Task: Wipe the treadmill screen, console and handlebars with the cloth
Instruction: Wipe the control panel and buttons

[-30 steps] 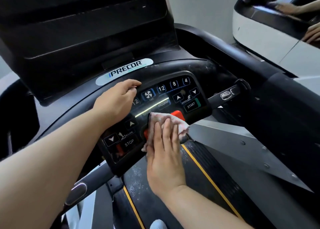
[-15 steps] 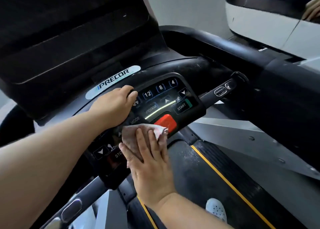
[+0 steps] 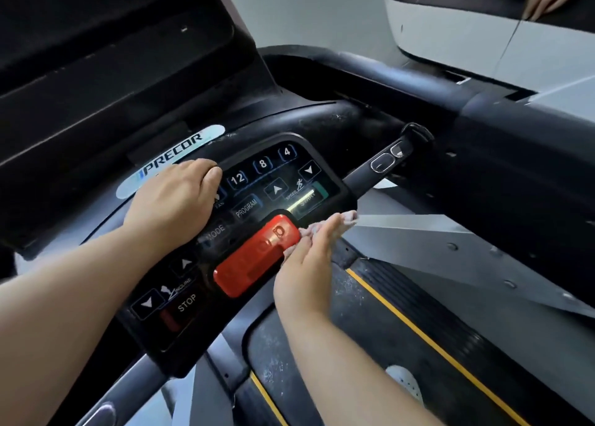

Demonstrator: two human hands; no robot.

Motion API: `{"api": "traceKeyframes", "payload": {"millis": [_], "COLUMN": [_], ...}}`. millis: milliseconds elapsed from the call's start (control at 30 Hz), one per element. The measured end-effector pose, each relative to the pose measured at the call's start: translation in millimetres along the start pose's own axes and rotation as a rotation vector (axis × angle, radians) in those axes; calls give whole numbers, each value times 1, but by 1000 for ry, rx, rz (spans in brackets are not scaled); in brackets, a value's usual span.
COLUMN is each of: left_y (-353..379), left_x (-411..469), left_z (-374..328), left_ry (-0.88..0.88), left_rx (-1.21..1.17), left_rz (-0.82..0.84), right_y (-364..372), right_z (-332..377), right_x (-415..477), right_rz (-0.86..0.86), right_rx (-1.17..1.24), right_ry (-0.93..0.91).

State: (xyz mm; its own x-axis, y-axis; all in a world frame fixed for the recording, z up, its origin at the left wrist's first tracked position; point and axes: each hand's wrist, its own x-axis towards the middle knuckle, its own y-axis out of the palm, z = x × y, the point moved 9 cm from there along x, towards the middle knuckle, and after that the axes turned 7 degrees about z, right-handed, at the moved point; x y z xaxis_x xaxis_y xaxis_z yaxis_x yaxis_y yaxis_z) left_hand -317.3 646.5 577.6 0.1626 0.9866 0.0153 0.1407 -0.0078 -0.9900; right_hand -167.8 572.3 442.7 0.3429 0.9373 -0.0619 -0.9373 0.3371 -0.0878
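One cloth (image 3: 350, 216) swept right past the red button (image 3: 257, 255)

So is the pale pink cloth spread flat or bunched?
Bunched: the pale pink cloth shows only as a crumpled wad past the right hand's fingertips.

The right hand (image 3: 304, 264) has slid the cloth (image 3: 349, 217) rightward past the red button (image 3: 257, 255).

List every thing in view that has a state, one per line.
cloth, pressed against the control panel's lower right edge, mostly hidden under the right hand
right hand, fingers straight, pressing the cloth
left hand, resting on the control panel's top, holding nothing
screen, dark
red stop bar, uncovered
belt, dusty with white specks
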Motion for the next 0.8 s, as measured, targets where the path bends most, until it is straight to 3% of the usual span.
{"api": "traceKeyframes", "payload": {"millis": [100,233,433,533,600,667,733,800], "left_y": [1,3,0,0,0,0,0,-1], "left_x": [0,1,3,3,3,4,4,4], "left_z": [4,6,8,7,7,7,8,8], "left_ry": [-29,-62,-68,-76,-83,-78,-76,-86], "left_rx": [17,47,32,33,31,31,16,-6], "left_rz": [-1,-12,-27,-17,-15,-17,-16,-18], "right_y": [-26,-70,-41,-57,-68,-74,-61,-45], "right_z": [-12,-12,14,42,36,11,-10,-10], "right_x": [26,55,7,2,26,41,30,4], "right_rz": [-81,-258,51,-12,-39,-68,33,140], "right_rx": [220,491,32,-126,-1,201,261,246], "right_ry": [178,249,288,77,96,231,441,500]}}
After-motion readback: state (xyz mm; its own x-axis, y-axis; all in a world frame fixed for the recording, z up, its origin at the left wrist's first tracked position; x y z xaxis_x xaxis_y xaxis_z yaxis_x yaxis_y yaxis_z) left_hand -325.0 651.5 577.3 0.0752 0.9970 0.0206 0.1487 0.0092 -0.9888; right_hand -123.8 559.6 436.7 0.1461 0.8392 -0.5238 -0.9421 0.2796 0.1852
